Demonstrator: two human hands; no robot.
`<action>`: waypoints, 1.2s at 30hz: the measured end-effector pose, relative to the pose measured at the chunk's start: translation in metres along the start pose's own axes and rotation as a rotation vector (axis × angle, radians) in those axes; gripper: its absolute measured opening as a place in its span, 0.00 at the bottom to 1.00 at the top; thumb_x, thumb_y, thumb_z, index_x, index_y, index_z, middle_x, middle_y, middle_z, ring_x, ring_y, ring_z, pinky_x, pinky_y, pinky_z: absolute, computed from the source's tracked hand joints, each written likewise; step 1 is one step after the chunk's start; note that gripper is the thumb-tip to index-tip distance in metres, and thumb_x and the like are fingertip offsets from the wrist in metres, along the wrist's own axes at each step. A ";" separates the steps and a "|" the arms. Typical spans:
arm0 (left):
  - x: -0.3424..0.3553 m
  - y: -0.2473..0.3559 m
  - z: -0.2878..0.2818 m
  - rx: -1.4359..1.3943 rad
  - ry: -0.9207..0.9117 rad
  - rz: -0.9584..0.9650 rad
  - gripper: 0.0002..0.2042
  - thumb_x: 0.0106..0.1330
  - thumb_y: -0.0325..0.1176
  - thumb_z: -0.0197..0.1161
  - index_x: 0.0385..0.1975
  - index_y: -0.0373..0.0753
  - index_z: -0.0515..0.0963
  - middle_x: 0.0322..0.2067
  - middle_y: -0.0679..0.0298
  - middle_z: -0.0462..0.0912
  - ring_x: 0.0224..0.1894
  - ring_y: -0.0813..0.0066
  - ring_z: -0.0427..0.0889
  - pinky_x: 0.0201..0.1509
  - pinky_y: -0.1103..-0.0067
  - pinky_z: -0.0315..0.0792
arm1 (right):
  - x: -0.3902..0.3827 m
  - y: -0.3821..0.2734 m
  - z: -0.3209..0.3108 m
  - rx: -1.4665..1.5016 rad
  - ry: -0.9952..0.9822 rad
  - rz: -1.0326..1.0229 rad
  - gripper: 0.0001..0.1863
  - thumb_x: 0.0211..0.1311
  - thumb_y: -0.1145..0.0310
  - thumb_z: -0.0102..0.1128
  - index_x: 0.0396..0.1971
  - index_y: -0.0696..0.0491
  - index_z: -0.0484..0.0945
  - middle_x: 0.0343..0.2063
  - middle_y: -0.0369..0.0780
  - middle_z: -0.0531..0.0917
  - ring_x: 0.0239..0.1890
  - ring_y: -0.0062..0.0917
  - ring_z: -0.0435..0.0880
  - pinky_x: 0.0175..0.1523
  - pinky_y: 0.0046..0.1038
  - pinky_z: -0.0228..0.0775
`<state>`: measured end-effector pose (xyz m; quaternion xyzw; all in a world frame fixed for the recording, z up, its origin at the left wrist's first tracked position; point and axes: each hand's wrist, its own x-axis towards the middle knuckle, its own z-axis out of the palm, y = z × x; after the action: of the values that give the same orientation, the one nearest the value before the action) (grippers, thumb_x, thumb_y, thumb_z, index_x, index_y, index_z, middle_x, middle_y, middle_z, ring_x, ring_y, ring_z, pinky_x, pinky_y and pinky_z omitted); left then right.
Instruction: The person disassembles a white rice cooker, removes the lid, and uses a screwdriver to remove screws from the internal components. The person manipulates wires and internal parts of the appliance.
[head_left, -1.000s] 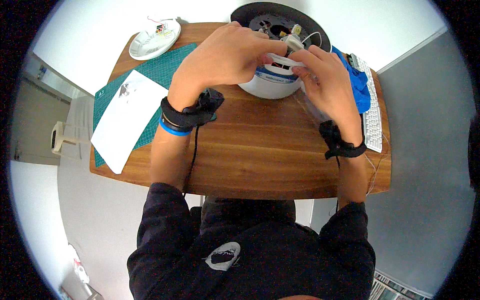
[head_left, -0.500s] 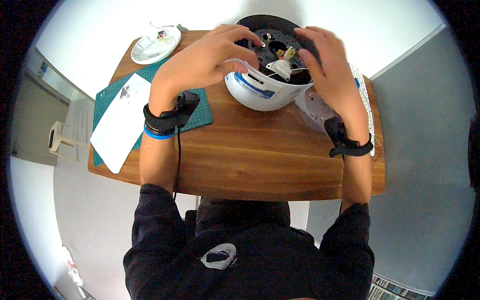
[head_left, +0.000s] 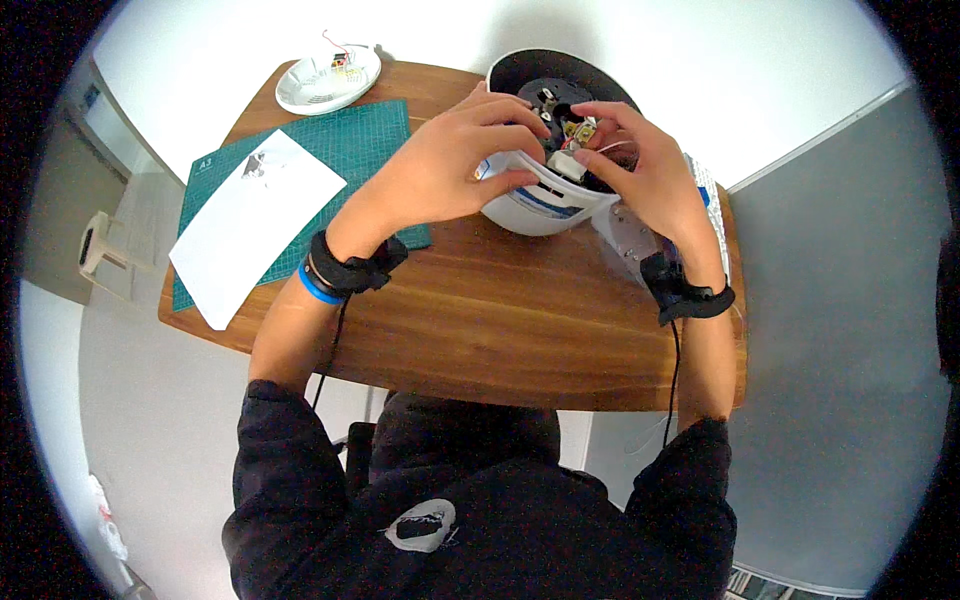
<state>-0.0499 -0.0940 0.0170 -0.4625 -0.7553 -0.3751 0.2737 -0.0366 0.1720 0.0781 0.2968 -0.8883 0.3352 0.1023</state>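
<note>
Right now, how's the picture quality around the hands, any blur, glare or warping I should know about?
Head view: even, soft light, no harsh glare; both hands, left hand and right hand, look sharp over the white round housing. Fisheye warping bends the wooden table edges, and a black ring frames the picture. Small parts and wires inside the housing are too small to make out.

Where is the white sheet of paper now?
In the head view, the white sheet of paper lies at the left on the green cutting mat, left of the left hand.

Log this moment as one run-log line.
left hand: gripping white round appliance rim | right hand: pinching small white part inside | surface: wooden table
</note>
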 end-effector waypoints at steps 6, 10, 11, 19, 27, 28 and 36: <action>-0.011 -0.002 0.020 -0.002 0.170 0.063 0.18 0.59 0.33 0.80 0.48 0.43 0.83 0.55 0.62 0.86 0.70 0.55 0.77 0.81 0.47 0.59 | 0.000 -0.005 -0.008 -0.127 -0.056 0.004 0.22 0.65 0.71 0.75 0.58 0.53 0.81 0.44 0.41 0.87 0.44 0.27 0.90 0.51 0.29 0.84; -0.016 0.000 0.024 0.024 0.223 0.033 0.19 0.59 0.35 0.81 0.49 0.43 0.83 0.53 0.61 0.86 0.68 0.56 0.79 0.81 0.48 0.60 | -0.001 -0.010 -0.009 -0.148 -0.054 0.033 0.20 0.62 0.71 0.77 0.53 0.54 0.83 0.48 0.43 0.88 0.45 0.27 0.91 0.51 0.30 0.85; -0.016 0.002 0.025 0.024 0.233 0.017 0.19 0.59 0.35 0.81 0.49 0.44 0.83 0.53 0.61 0.86 0.68 0.56 0.80 0.81 0.49 0.60 | -0.002 -0.011 -0.009 -0.142 -0.054 0.043 0.20 0.62 0.72 0.78 0.52 0.55 0.83 0.48 0.43 0.87 0.45 0.27 0.91 0.50 0.30 0.85; -0.018 0.003 0.028 0.140 0.230 0.114 0.19 0.57 0.32 0.80 0.49 0.46 0.86 0.50 0.62 0.87 0.63 0.57 0.81 0.75 0.56 0.69 | -0.012 -0.019 0.004 -0.001 0.035 0.033 0.17 0.60 0.77 0.77 0.49 0.57 0.85 0.45 0.41 0.85 0.45 0.26 0.92 0.50 0.27 0.87; -0.016 0.003 0.031 0.157 0.195 0.139 0.18 0.59 0.30 0.78 0.50 0.48 0.87 0.50 0.65 0.88 0.62 0.56 0.80 0.68 0.59 0.74 | -0.017 -0.012 0.011 -0.188 0.144 -0.082 0.15 0.62 0.75 0.76 0.48 0.53 0.85 0.43 0.43 0.85 0.43 0.30 0.92 0.49 0.30 0.85; -0.014 0.005 0.029 0.167 0.186 0.149 0.18 0.60 0.30 0.77 0.50 0.48 0.87 0.50 0.66 0.88 0.62 0.56 0.80 0.68 0.59 0.74 | -0.018 -0.010 0.011 -0.227 0.157 -0.101 0.15 0.62 0.75 0.76 0.49 0.52 0.85 0.42 0.43 0.85 0.43 0.31 0.92 0.49 0.31 0.85; -0.016 0.005 0.024 0.258 0.091 0.171 0.18 0.62 0.34 0.76 0.53 0.50 0.85 0.51 0.66 0.87 0.62 0.57 0.80 0.74 0.55 0.68 | -0.015 -0.021 -0.002 -0.156 -0.121 -0.036 0.16 0.65 0.70 0.73 0.52 0.53 0.84 0.43 0.44 0.90 0.43 0.33 0.92 0.51 0.33 0.82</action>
<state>-0.0400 -0.0808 -0.0067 -0.4687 -0.7419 -0.2707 0.3959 -0.0120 0.1674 0.0851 0.3234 -0.9109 0.2444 0.0771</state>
